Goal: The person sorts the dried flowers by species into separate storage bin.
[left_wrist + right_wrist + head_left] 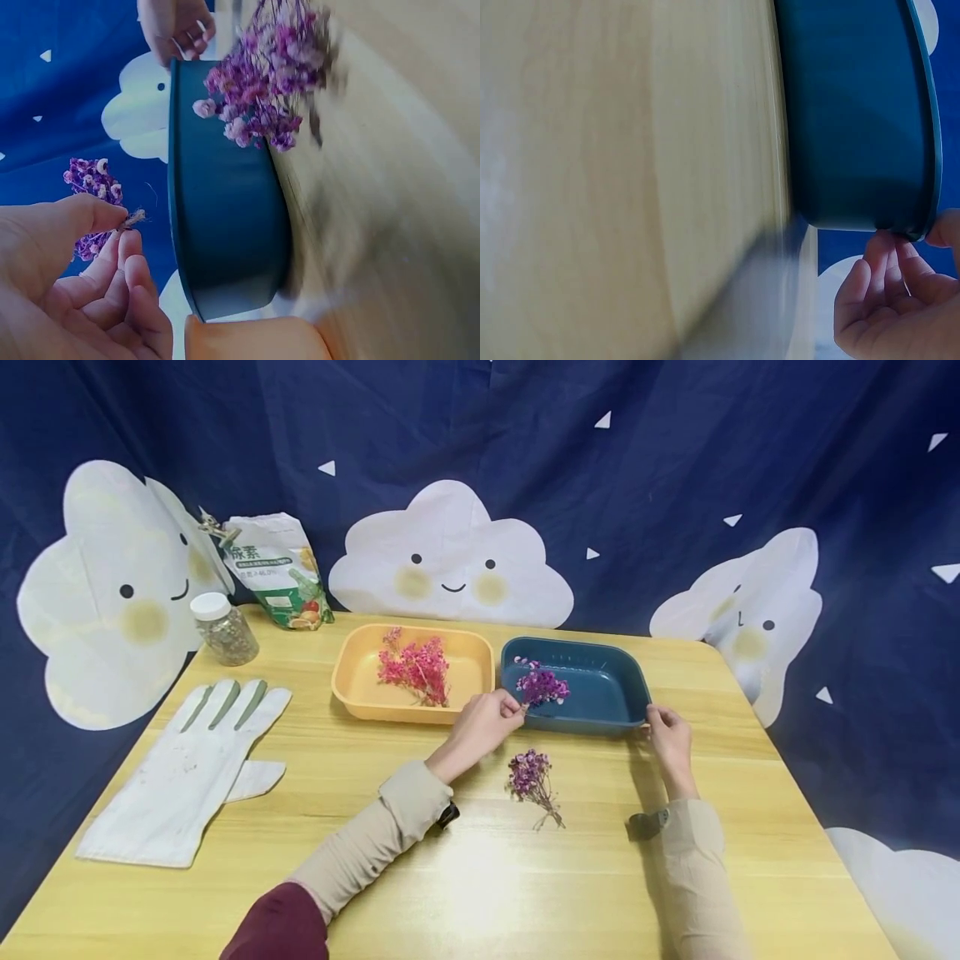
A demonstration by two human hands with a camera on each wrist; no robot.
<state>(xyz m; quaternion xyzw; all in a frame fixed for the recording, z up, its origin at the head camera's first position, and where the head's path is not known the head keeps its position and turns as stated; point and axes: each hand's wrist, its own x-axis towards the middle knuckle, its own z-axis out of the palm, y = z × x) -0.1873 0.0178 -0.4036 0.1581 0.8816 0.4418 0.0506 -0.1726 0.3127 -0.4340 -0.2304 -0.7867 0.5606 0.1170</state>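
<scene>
My left hand [486,725] pinches the tied stems of a small bunch of purple dried flowers [543,685] between thumb and fingertips. The blossoms are over the near left part of a dark blue plastic basin [592,724]. At the basin's near right corner, my right hand [672,745] holds the rim, thumb on one side and fingers beneath, as the right wrist view shows. A second purple bunch [530,774] lies on the table in front of the basin. To the left stands a yellow basin [390,713] with a bunch of pink dried flowers [417,669] in it.
A white work glove [168,781] lies at the left of the wooden table [585,893]. Behind it are a white-lidded jar [228,635] and a white and green bag [276,572]. A blue curtain [525,435] with clouds hangs behind the table.
</scene>
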